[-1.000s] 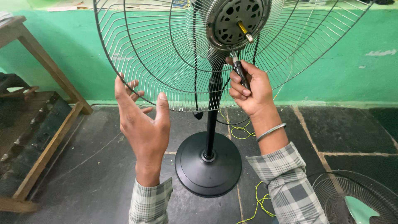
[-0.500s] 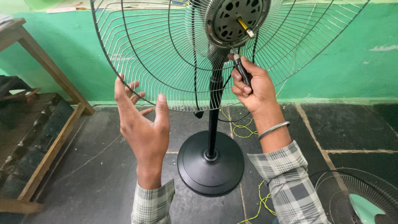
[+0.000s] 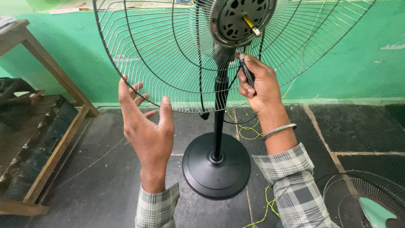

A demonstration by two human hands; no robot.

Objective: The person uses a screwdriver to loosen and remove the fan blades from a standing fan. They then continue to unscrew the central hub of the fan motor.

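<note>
Two hands, one screwdriver, two fan guards.

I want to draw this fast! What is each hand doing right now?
Left hand: open, holding nothing, next to the fan's wire guard.
Right hand: closed around a dark-handled tool, probably a screwdriver, under the motor.

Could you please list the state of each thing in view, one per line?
Fan: upright on its base, front guard and blades off, shaft bare.
Rear guard: mounted on the motor.
Screwdriver: gripped, tip up at the motor.
Right hand: shut on the screwdriver.
Left hand: open, empty, near the guard's rim.
Second guard: lying on the floor.
</note>
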